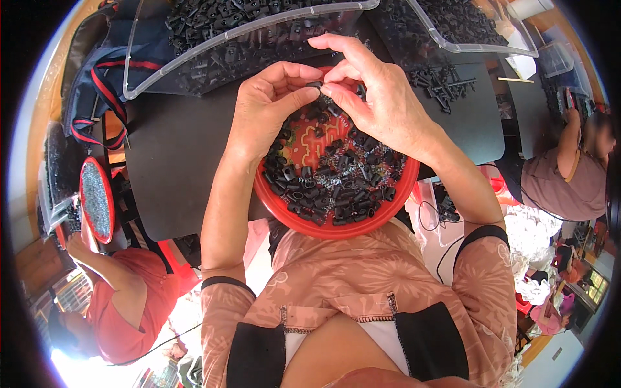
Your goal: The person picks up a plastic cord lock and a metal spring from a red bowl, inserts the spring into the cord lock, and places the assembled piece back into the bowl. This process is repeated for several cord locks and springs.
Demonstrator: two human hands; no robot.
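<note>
Your left hand [268,107] and right hand [383,97] together pinched a small black part [315,85] above the red tray [336,231]; if this pinch loosened, it could fall among similar loose pieces [346,192].

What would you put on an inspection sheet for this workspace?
Surface: dark table, a red round tray overlapping its near edge.
Job's things: black parts and silvery springs mixed in the tray.
Clutter: loose black pieces on the table; two clear bins of black parts beyond.
Hands: left hand pinches a small black part; right hand meets it, grip unclear.
Cables: thin black cord near the right elbow.
Surroundings: co-worker in red at left, another in brown at right.
</note>
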